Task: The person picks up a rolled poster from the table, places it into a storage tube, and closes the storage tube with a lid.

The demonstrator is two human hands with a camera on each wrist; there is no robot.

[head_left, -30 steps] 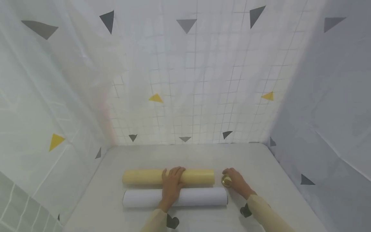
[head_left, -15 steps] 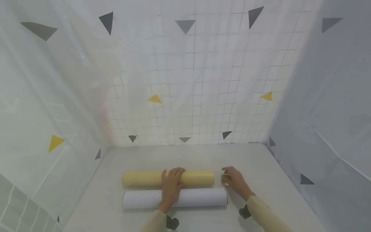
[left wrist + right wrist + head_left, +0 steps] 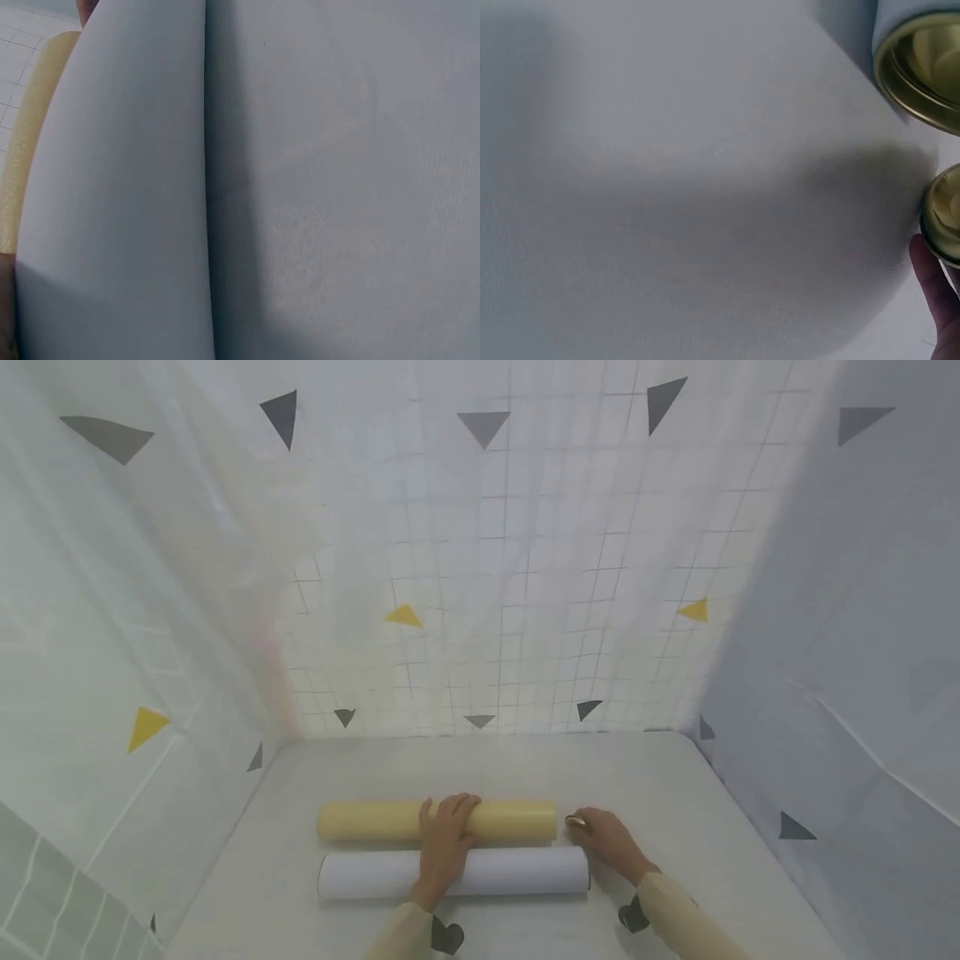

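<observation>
A yellow tube (image 3: pixel 367 821) lies crosswise on the table. My left hand (image 3: pixel 446 839) reaches over the white tube and grips the yellow one, fingers over its top and thumb at its near side. Parallel and nearer to me is the white tube (image 3: pixel 525 870), large in the left wrist view; the right wrist view shows its gold metal end (image 3: pixel 922 75). Just off the right end of the yellow tube, my right hand (image 3: pixel 609 841) holds a round gold metal cap (image 3: pixel 576 820), tilted and apart from the tube. In the right wrist view, fingertips touch the cap's rim (image 3: pixel 934 225).
The pale tabletop (image 3: pixel 480 764) extends behind and right of the tubes. Translucent sheeting (image 3: pixel 480 568) with grey and yellow triangles hangs behind and on both sides. Grey tiles (image 3: pixel 60 893) show at the lower left.
The gold cap has turned from facing me to nearly edge-on and shifted slightly left toward the yellow tube's end with my right hand. My left hand has stayed in place.
</observation>
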